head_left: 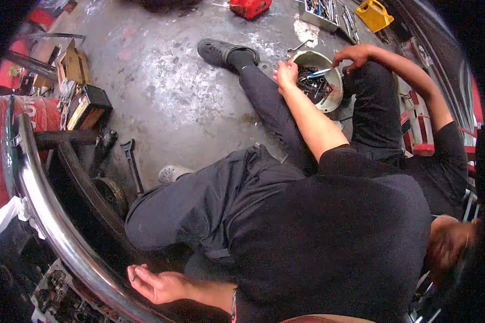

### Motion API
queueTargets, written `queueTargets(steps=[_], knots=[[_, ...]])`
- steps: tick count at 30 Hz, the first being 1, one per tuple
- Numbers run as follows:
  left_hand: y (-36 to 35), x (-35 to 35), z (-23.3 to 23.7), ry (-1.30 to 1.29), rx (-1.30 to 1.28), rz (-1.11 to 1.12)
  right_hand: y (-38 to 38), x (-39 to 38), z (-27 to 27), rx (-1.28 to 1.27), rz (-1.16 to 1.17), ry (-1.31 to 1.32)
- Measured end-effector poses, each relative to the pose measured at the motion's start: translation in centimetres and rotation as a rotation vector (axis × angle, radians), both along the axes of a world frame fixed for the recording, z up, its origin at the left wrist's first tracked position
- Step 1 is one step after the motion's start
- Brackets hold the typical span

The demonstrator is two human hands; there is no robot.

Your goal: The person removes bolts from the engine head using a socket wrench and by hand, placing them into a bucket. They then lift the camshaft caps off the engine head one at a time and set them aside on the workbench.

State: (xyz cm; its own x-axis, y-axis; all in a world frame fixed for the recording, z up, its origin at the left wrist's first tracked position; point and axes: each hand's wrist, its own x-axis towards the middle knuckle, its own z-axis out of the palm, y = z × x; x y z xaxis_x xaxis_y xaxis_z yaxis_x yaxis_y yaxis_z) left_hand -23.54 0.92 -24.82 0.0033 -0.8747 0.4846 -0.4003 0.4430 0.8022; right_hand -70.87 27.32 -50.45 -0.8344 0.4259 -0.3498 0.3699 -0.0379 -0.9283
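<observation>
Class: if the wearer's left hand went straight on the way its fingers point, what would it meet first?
The left hand would most likely meet the curved chrome bar just beside it first, though depth is unclear.

The left hand point(157, 285) is turned palm up, fingers loosely curled and empty, forearm entering from below.

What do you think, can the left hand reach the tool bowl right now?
Probably not. The left hand is by the chrome bar, and a seated person sits between it and the tool bowl.
</observation>
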Motion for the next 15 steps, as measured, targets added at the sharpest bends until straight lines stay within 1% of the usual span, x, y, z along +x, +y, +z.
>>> queueTargets(steps=[2, 5, 8, 11, 14, 15], knots=[[0.0, 0.1, -0.1, 0.01, 0.001, -0.036, -0.5, 0.5, 0.5, 0.007, 0.0, -0.013], [0.7, -0.9, 0.2, 0.021, 0.028, 0.046, -1.0, 0.7, 0.9, 0.02, 0.003, 0.002], [-0.2, 0.0, -0.6, 0.084, -0.018, -0.076, -1.4, 1.0, 0.8, 0.009, 0.013, 0.037], [0.0, -0.1, -0.8, 0.118, 0.03, 0.006, -2.3, 1.2, 0.3, -0.018, -0.021, 0.037], [-0.3, 0.3, -0.8, 0.079, 0.018, -0.035, -3.5, 2.4, 0.9, -0.084, 0.034, 0.043], [-0.4, 0.4, -0.9, 0.071, 0.024, -0.032, -4.1, 2.9, 1.4, -0.064, 0.057, 0.042]])
